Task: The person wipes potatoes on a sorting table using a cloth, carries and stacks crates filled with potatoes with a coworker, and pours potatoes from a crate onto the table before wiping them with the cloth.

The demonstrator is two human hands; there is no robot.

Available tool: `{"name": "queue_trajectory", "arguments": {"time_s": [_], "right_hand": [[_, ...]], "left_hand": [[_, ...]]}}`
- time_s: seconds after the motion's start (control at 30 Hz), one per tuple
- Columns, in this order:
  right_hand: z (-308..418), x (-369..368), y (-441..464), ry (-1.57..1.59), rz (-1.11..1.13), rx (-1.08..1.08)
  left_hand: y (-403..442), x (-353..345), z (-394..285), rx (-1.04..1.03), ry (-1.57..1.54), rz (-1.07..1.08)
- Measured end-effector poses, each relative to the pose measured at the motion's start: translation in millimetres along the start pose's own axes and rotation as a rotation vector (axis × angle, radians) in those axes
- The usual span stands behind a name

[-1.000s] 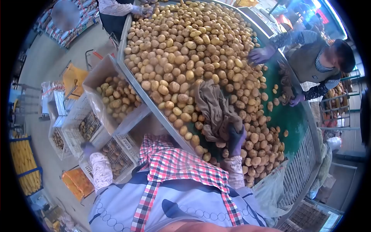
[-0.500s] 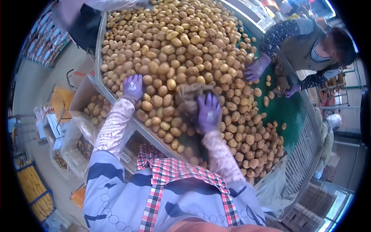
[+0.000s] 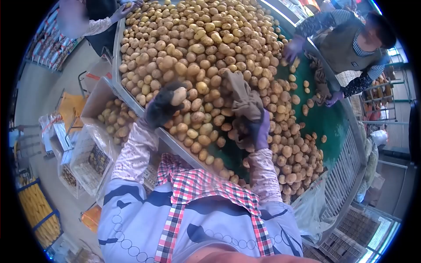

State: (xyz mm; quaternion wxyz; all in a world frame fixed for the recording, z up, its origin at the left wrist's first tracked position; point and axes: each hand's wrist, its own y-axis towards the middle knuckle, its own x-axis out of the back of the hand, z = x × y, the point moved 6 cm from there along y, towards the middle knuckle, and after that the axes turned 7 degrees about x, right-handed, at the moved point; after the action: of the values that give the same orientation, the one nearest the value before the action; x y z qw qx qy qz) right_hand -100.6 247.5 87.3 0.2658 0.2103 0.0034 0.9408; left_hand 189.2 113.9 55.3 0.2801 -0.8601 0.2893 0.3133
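Note:
A large heap of potatoes (image 3: 197, 57) covers the sorting table in front of me. My left hand (image 3: 163, 107), in a purple glove with a dark palm, is raised over the near left edge and closed around a potato (image 3: 178, 96). My right hand (image 3: 258, 131), gloved alike, grips a crumpled brown cloth (image 3: 244, 98) that stretches up and away over the potatoes. Under the right hand a patch of green table surface (image 3: 232, 153) shows between potatoes.
A co-worker in a dark apron (image 3: 346, 44) stands at the right side. Another person's sleeve (image 3: 98, 27) reaches in at the upper left. Below the table's metal edge (image 3: 175, 147) stand a lined crate of potatoes (image 3: 115, 116) and a white crate (image 3: 87, 175). A slatted grille (image 3: 340, 175) borders the right end.
My left hand has lifted from the heap, turned over and now holds a potato. My right hand has moved right, drawing the cloth along. The co-worker's hand at right has shifted upward.

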Motion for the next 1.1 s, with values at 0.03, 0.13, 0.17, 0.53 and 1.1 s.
{"name": "queue_trajectory", "arguments": {"time_s": [0.03,0.13,0.17,0.53,1.1], "right_hand": [[-6.6,6.7,-8.4,0.188,0.017,-0.152],[-16.9,38.7,-41.2,0.133,-0.112,-0.078],[-18.8,45.0,-52.4,0.198,-0.111,-0.091],[-24.0,37.8,-88.9,0.315,-0.249,0.157],[-60.1,-89.8,143.8,-0.725,0.309,0.208]], "left_hand": [[-8.6,-14.0,2.7,-0.059,0.061,0.010],[-27.5,-41.3,0.3,-0.209,0.410,0.002],[-33.2,-47.1,1.3,-0.252,0.553,-0.013],[-18.6,-76.7,67.9,-0.400,1.839,-0.419],[153.9,12.2,41.2,-0.427,1.854,-0.385]]}}
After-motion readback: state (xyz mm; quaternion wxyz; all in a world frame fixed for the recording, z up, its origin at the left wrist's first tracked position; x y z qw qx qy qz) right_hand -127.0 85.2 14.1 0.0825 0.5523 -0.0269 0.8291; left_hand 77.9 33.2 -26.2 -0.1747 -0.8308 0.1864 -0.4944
